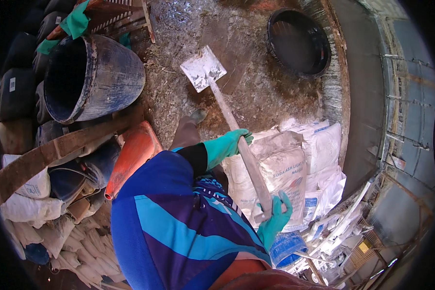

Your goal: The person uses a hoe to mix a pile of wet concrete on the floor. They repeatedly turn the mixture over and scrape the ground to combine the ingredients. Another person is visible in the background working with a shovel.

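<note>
- Shovel [224,104] in the head view lies slantwise across the middle of the scene, its squarish blade smeared white and set over the stained floor [178,29]; whether the blade touches the floor, I cannot tell.
- Its long pale shaft runs down and to the right, ending in front of the stacked sacks.
- Left hand [228,144], in a green glove beneath a black cuff, has its fingers wrapped round the middle of the shaft.
- Right hand [275,217], gloved in the same green, is at the butt end of the shaft; some fingers stand out from the wood, and I cannot tell whether the hand is closed on it.
- White sacks [285,169] with printing are piled just beyond the lower shaft, between the hands and to their right.
- Blue bucket [286,249] sits below the right hand, near the sacks.
- Black basin [325,50], round and wide, rests on the floor at the upper right, well apart from the blade.
- Large blue drum [116,79] shows its open mouth toward the left, with green cloth [75,21] above it.
- Orange cone-shaped piece [136,157] is beside the person's blue sleeve.
- Dark containers [19,94] are stacked along the left edge, above a heap of pale sacking [82,251].
</note>
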`<move>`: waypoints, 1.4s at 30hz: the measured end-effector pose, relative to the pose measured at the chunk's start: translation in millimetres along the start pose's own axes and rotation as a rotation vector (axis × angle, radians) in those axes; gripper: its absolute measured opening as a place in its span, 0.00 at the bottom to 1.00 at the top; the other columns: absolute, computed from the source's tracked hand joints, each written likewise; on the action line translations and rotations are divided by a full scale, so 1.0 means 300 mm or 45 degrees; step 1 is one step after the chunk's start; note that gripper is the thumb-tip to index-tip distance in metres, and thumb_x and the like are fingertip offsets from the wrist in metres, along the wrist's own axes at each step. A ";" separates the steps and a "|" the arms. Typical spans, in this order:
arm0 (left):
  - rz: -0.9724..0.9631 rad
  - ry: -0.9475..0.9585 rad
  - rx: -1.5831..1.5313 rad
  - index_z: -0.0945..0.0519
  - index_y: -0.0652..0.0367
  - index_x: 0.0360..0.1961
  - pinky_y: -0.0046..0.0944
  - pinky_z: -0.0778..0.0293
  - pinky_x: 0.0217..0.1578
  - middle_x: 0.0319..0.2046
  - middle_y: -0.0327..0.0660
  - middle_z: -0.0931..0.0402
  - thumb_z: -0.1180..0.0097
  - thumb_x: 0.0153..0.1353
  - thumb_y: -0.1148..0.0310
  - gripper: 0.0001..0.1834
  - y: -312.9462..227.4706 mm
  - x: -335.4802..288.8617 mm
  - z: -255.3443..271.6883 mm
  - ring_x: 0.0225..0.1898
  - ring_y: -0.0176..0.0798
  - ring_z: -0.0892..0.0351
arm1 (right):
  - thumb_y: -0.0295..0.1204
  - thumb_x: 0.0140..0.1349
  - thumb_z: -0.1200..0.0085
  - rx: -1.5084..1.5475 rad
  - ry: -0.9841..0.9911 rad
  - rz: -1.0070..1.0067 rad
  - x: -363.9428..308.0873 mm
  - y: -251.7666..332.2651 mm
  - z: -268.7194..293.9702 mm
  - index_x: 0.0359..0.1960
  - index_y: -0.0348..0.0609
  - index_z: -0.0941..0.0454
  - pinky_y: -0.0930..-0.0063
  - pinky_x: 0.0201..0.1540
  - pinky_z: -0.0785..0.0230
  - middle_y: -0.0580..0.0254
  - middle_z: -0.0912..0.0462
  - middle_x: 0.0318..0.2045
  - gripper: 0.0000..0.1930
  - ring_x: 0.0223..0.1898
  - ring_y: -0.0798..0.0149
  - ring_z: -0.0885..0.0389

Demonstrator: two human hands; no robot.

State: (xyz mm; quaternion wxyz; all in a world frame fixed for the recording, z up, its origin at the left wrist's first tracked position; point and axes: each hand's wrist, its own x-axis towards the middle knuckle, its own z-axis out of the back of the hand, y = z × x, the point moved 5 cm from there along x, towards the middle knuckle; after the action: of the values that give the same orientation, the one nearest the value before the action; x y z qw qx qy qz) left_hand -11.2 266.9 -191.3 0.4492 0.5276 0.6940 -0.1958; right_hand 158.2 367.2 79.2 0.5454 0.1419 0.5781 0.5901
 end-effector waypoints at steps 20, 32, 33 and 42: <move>-0.265 0.073 -0.101 0.26 0.62 0.40 0.47 0.18 0.41 0.36 0.45 0.19 0.56 0.62 0.71 0.10 0.341 -0.085 0.305 0.37 0.44 0.17 | 0.34 0.62 0.41 0.362 0.494 -0.135 -0.014 -0.489 -0.125 0.37 0.36 0.23 0.68 0.39 0.24 0.57 0.18 0.34 0.12 0.35 0.62 0.19; -0.343 0.435 0.084 0.29 0.64 0.43 0.47 0.21 0.46 0.39 0.47 0.21 0.57 0.63 0.71 0.11 0.333 -0.282 0.229 0.42 0.47 0.19 | 0.37 0.63 0.41 0.114 0.594 0.288 -0.018 -0.416 -0.179 0.38 0.33 0.23 0.73 0.42 0.27 0.57 0.15 0.34 0.15 0.35 0.67 0.19; -0.344 0.466 0.115 0.28 0.64 0.43 0.47 0.21 0.46 0.39 0.47 0.21 0.57 0.63 0.71 0.11 0.331 -0.291 0.235 0.41 0.47 0.19 | 0.35 0.61 0.40 0.094 0.550 0.264 -0.019 -0.412 -0.185 0.38 0.33 0.22 0.73 0.41 0.27 0.57 0.15 0.34 0.14 0.35 0.67 0.19; -0.111 0.185 0.050 0.22 0.57 0.39 0.41 0.19 0.41 0.35 0.39 0.18 0.57 0.66 0.66 0.11 0.261 -0.266 0.274 0.35 0.38 0.17 | 0.29 0.58 0.40 0.070 0.380 0.235 -0.089 -0.359 -0.232 0.36 0.36 0.19 0.72 0.40 0.27 0.58 0.16 0.33 0.09 0.34 0.67 0.20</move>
State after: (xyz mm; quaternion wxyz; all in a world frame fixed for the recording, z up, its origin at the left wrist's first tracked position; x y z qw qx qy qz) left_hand 97.3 189.9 -152.1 0.3783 0.5186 0.7429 -0.1900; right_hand 163.9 280.6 -18.9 0.3930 0.1202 0.6529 0.6363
